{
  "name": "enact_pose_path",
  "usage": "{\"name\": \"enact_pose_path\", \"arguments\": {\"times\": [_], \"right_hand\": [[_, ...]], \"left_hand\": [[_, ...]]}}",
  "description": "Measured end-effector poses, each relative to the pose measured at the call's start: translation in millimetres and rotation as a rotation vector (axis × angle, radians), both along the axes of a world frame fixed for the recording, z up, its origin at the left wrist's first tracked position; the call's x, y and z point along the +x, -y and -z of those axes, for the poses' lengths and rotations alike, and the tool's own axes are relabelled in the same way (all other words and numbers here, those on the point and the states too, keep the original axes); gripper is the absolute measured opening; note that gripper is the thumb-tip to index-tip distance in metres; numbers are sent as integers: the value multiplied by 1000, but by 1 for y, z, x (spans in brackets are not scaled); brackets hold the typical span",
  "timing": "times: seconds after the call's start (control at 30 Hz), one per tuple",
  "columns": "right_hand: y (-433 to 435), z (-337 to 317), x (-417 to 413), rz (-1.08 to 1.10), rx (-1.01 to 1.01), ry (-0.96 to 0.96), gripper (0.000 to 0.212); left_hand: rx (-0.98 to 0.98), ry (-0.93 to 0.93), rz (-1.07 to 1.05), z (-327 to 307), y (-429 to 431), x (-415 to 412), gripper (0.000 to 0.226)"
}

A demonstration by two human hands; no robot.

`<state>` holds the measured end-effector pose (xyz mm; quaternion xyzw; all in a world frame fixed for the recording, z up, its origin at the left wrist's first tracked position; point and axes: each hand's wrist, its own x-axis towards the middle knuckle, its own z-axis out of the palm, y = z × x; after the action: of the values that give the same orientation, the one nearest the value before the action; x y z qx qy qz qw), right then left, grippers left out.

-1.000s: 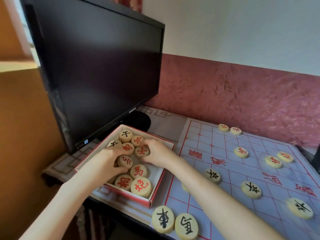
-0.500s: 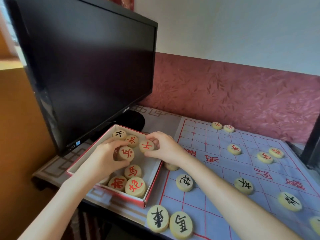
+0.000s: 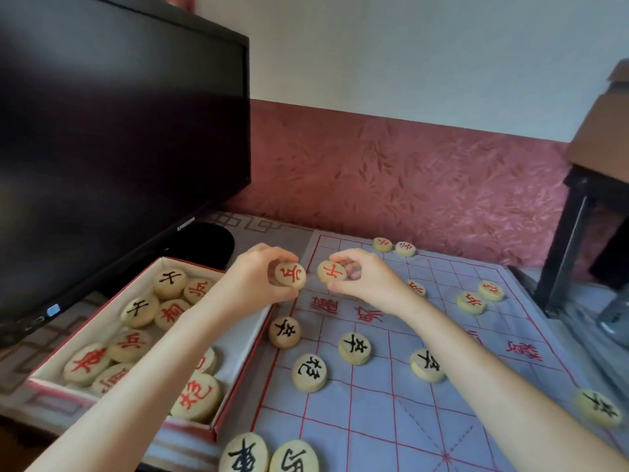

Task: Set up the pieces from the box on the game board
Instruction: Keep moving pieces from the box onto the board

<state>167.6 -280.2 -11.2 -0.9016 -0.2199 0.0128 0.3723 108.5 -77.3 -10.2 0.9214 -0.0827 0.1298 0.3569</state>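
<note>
My left hand holds a round wooden piece with a red character above the board's left edge. Beside it, my right hand pinches a second red-marked piece. The red-rimmed box lies to the left with several red and black pieces inside, such as one at its near corner. On the pale blue board with red grid lines lie several black-marked pieces near me and several red-marked pieces on the far side.
A large black monitor stands behind the box, its round base close to the box's far corner. A dark stand rises at the right past the board. A pink patterned wall backs the table.
Both hands have lifted out of the box, each with a red piece, and moved right to the board's left edge. The view has shifted right.
</note>
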Motion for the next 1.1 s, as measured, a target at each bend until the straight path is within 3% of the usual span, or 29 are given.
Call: {"name": "enact_pose_path", "arguments": {"times": [0.27, 0.63, 1.1], "right_hand": [[68, 6, 42, 140, 57, -44, 57], [171, 13, 130, 514, -102, 10, 62], [162, 42, 171, 524, -188, -20, 56]], "left_hand": [[-14, -48, 102, 1, 68, 54, 47], [-53, -104, 215, 22, 138, 115, 43], [32, -131, 202, 33, 131, 132, 49]]}}
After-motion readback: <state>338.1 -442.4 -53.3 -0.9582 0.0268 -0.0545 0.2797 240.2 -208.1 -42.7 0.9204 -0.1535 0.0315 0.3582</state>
